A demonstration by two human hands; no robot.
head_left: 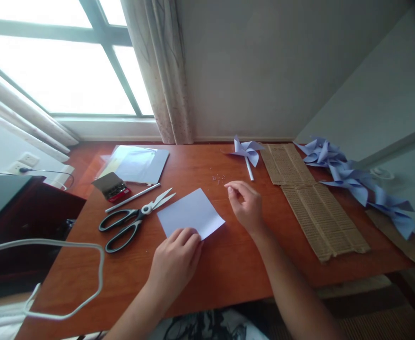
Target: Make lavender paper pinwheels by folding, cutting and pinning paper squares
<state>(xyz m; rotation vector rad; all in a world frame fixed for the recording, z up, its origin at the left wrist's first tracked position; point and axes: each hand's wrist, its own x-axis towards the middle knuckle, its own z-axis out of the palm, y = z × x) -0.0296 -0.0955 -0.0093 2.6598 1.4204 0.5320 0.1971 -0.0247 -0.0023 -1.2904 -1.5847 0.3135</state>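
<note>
A pale square sheet of paper [192, 212] lies turned cornerwise on the table in front of me. At its near corner, my left hand [177, 255] is closed with curled fingers, gripping the paper's edge. To the right of the sheet, my right hand [246, 208] hovers with thumb and index finger pinched together. Whatever sits in that pinch, if anything, is too small to make out. Just beyond those fingertips a few tiny clear bits [218, 178] are scattered. Scissors [140, 218] with dark handles rest left of the sheet, blades parted and pointing toward it.
Behind the scissors are a white stick [133, 197] and an open red box [120, 192] of small items. A plastic-wrapped paper stack [136, 163] lies farther back. One pinwheel [247, 152] is near corrugated cardboard [324, 217]; several more pinwheels [352, 182] line the right edge. A white cable [101, 269] loops at left.
</note>
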